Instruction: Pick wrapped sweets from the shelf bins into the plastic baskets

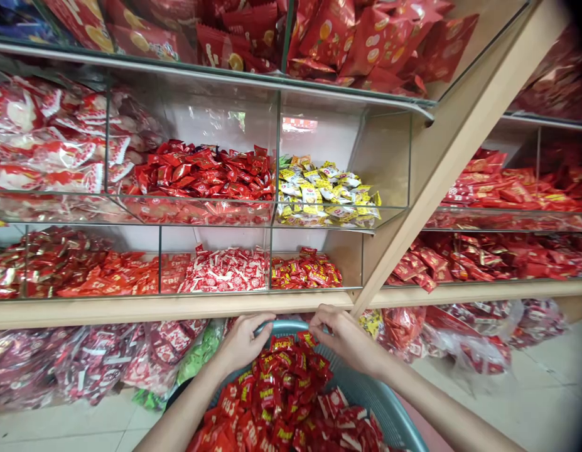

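centrally, a heap of red sweets with yellow lettering [291, 380] is lying in a blue basket [398, 414], just below the shelves. the bold yellow print is running across each wrapper, but it is too small and blurred to read. in the same basket, red sweets with paler characters [227, 411] are lying to the left and red-and-white sweets [338, 403] to the right.

the left hand [243, 342] is gripping the basket's far rim between thumb and fingers. the right hand [340, 333] is curling its fingers near that rim, right beside one red wrapper [307, 339]; whether it is pinching the wrapper, i cannot tell.

beyond the hands, a wooden shelf edge [130, 312] is running across. above it, red-and-yellow sweets [309, 270] are filling a glass-fronted bin, next to white-and-red sweets [227, 269]. one row up, yellow-and-white sweets [319, 185] are showing small round red marks, beside glossy red sweets [201, 169]. higher still, big red bags [338, 37] are bearing pictures of cut oranges. a slanting wooden post [460, 144] is blocking part of the red packets [498, 185] on the right. under the shelves, clear bags of sweets [95, 358] are resting on a tiled floor [526, 395].
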Demonstrator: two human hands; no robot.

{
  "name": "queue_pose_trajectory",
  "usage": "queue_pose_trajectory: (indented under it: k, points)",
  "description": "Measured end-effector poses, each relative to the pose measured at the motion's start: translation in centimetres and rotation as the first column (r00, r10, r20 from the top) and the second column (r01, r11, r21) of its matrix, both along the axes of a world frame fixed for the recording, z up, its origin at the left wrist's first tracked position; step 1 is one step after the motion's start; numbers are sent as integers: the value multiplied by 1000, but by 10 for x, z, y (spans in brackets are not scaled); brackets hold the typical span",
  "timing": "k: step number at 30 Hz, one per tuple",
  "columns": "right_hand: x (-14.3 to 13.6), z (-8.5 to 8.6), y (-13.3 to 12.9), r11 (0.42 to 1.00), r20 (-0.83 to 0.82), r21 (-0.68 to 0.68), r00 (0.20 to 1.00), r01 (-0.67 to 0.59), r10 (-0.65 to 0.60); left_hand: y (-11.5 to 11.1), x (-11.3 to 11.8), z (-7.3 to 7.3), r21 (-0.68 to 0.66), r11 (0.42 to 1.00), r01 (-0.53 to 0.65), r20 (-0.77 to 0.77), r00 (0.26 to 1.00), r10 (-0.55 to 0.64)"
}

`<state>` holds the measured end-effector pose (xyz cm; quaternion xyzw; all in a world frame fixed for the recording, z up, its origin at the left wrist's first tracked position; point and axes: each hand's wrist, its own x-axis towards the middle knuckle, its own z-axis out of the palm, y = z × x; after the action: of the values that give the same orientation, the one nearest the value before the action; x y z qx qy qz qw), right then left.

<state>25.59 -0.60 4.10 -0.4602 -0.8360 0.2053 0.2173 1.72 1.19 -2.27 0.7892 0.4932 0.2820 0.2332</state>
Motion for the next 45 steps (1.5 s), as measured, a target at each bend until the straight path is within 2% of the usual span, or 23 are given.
queue_pose_trajectory:
  k: [5, 15, 19, 22, 25, 28, 33, 38, 41, 45]
  points:
    - [2, -6, 4, 1000, 15, -12, 1000, 6, -6, -2, 1, 2, 29, 1000, 10, -8, 1000, -10]
    - [-12, -12, 11, 1000, 85, 9, 996, 28, -28, -2, 1, 1, 32, 999, 17, 21, 1000, -17]
    - [-14, 6, 24, 998, 1, 70, 1000, 4, -4, -1, 1, 1, 47, 999, 12, 27, 1000, -14]
    - [-15, 26, 47, 983, -44, 182, 999, 33, -26, -1, 1, 0, 52, 999, 16, 39, 999, -18]
    - [-21, 39, 73, 964, 2, 264, 999, 38, -40, -1, 0, -1, 57, 998, 8, 32, 999, -10]
    - [-32, 42, 88, 958, 78, 285, 997, -41, 19, -2, 0, 0, 50, 999, 5, 16, 1000, -6]
    - [-48, 40, 93, 921, 210, 317, 964, -226, 165, -2, -1, 2, 41, 999, 13, -2, 1000, -13]
    - [-49, 40, 97, 914, 291, 306, 940, -267, 177, -2, 0, 2, 58, 998, 16, 8, 1000, -17]
    - [-46, 42, 96, 933, 207, 288, 966, -215, 158, -2, -1, 2, 55, 998, 15, 7, 1000, -16]
    - [-38, 45, 90, 977, -82, 195, 991, -86, 104, -2, -1, 2, 37, 999, 15, 8, 1000, -15]
